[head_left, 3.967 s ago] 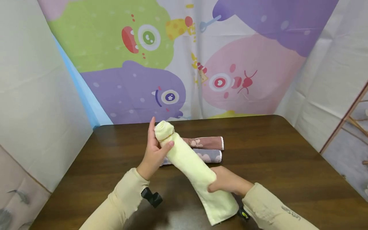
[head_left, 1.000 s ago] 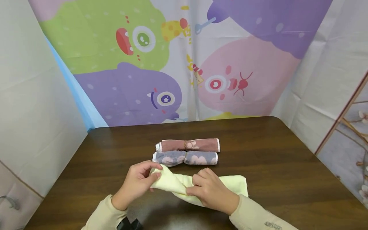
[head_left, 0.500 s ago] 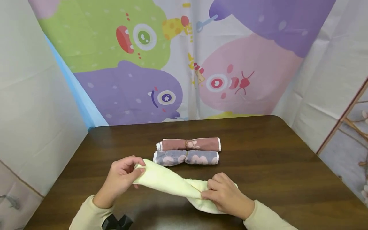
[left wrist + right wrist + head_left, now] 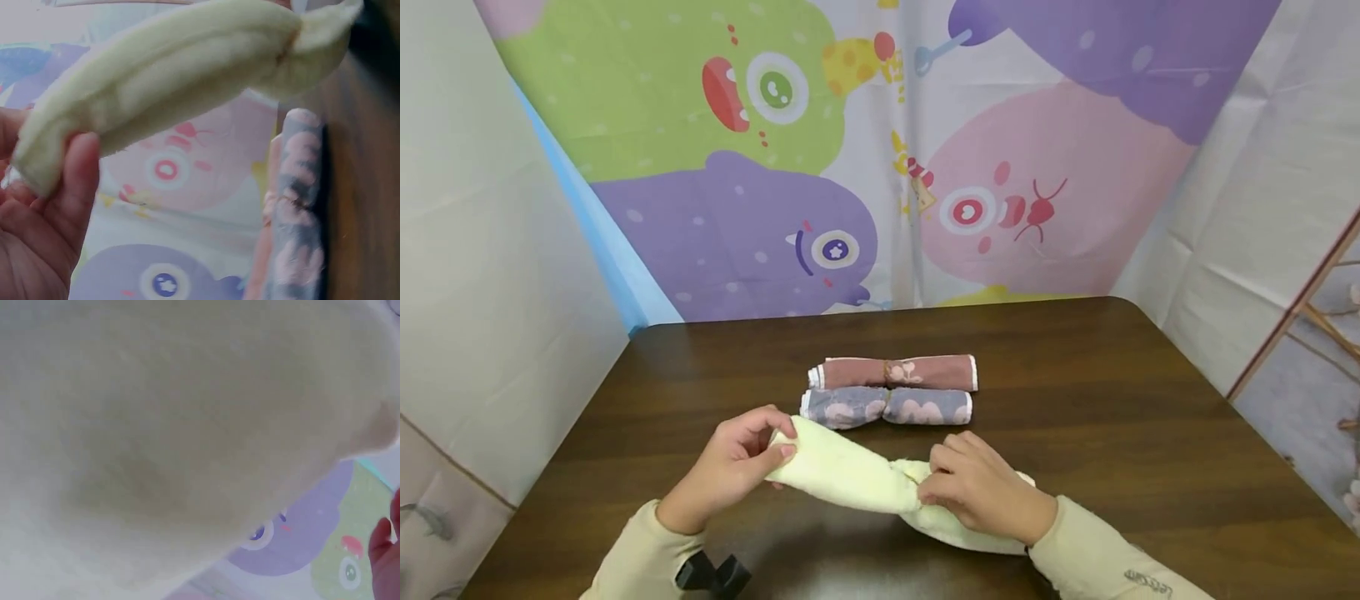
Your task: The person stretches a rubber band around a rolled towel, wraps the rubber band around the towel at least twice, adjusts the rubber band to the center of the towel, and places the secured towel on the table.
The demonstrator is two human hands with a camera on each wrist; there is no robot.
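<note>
A pale yellow rolled towel (image 4: 842,473) is held slantwise above the near part of the table. My left hand (image 4: 730,467) pinches its left end between thumb and fingers. My right hand (image 4: 988,490) has curled fingers at the middle, pinching the thin brown rubber band (image 4: 286,50) that cinches the roll. Beyond the band the towel bends and runs right, partly behind the right hand. In the right wrist view the towel fills most of the picture.
Behind the hands lie two rolled, banded towels side by side, a grey-blue one (image 4: 925,407) with pink shapes and a dusty-red one (image 4: 857,373). Both rest on the dark wooden table (image 4: 1097,400). A cartoon-print cloth (image 4: 760,217) hangs at the table's back edge.
The rubber band sat near the towel's upper left end and is now around its middle. The towel has come lower and more level. In the last half second both hands moved only slightly.
</note>
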